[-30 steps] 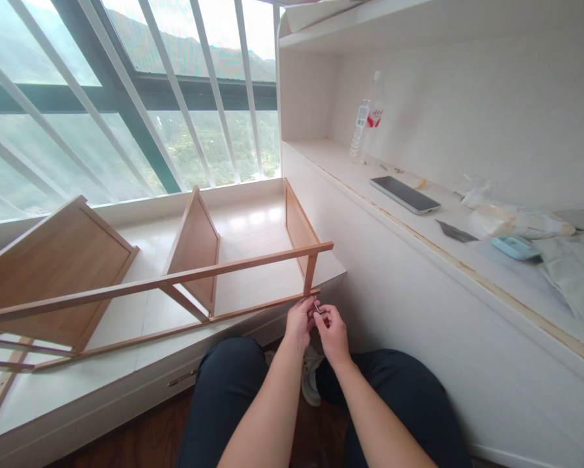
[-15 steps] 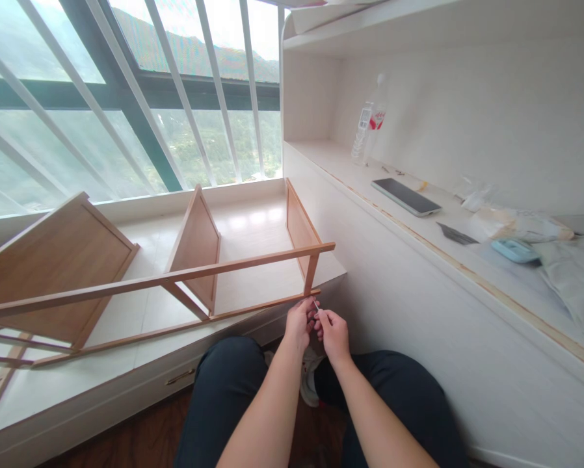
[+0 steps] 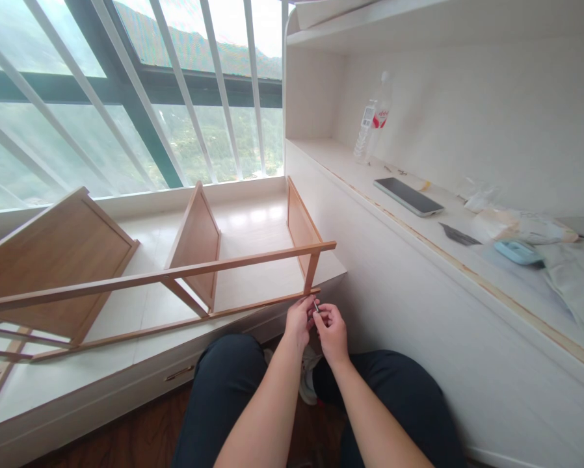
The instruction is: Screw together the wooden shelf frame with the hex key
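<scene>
A wooden shelf frame with several flat panels lies on its side on the white window ledge. At the near right corner of its lower rail, my left hand is closed, its fingertips pressed together just under the rail end; what they hold is hidden. Close beside it, my right hand pinches a thin, short metal rod that points up toward the left fingertips and the rail end. The rod's exact kind is too small to tell.
A white counter on the right carries a plastic bottle, a phone, a light-blue case, plastic bags and grey cloth. Below the ledge is a drawer handle. My knees flank both hands.
The right hand has turned slightly at the wrist and its fingers have shifted around the metal rod. My left hand keeps its place by the rail end. The view has tilted a little.
</scene>
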